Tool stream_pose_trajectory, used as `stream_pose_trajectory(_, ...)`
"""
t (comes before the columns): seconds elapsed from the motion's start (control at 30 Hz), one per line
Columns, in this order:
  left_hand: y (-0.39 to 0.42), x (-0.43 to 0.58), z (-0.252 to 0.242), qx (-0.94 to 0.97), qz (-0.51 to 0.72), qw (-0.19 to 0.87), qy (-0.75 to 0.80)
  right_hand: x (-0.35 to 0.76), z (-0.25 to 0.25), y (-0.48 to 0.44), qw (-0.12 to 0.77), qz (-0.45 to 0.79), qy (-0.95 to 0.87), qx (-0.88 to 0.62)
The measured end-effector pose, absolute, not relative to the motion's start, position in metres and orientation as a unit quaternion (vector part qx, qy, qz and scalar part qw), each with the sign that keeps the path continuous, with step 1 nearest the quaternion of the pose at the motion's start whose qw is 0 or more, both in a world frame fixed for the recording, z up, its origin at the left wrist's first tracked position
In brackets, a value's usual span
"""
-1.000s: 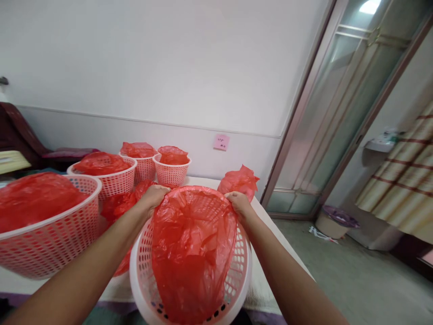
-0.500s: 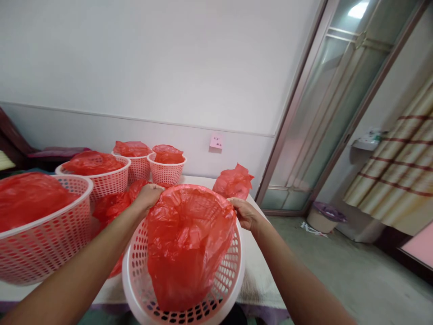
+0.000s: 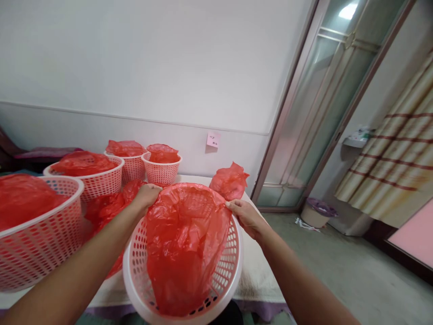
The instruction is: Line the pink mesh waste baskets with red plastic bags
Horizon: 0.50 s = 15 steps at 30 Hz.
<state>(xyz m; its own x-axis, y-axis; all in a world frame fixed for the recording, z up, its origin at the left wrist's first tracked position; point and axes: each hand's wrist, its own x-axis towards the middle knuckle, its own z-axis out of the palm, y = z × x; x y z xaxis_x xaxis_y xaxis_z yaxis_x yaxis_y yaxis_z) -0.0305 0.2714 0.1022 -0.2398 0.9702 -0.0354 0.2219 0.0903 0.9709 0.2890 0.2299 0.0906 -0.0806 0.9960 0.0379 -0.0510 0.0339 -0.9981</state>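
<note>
A white plastic basket [image 3: 133,271] with a perforated wall is tilted toward me at the front of the table. Inside it lies a red plastic bag [image 3: 184,243], its mouth spread over the basket's far rim. At the far left of that rim my left hand [image 3: 149,195] is closed on the bag's edge. My right hand [image 3: 244,214] pinches the bag at the far right of the rim, thumb on top. My left fingertips are partly hidden. Loose red bags [image 3: 104,210] lie on the table beside my left forearm.
On the left stand a large bag-lined basket [image 3: 43,221], a second one [image 3: 101,183] and two smaller ones at the back. A crumpled red bag [image 3: 229,180] sits at the table's back right corner. A pink note [image 3: 213,140] is on the wall; a bin [image 3: 314,214] stands on the floor.
The view has shifted slightly, so the surroundings sit a little further left. My right hand has moved slightly inward along the rim; both hands keep their hold on the bag.
</note>
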Motion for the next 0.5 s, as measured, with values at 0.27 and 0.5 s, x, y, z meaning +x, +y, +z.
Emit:
stream_pose_trajectory(0.27, 0.273, -0.027, 0.106, 0.472, 0.465, 0.377, 0.647, 0.298, 0.083, 0.230, 0.543, 0.525, -0.452, -0.474)
stream_pose_trajectory(0.5, 0.276, -0.025, 0.105, 0.459, 0.477, 0.378, 0.648, 0.308, 0.081, 0.224, 0.524, 0.529, -0.429, -0.512)
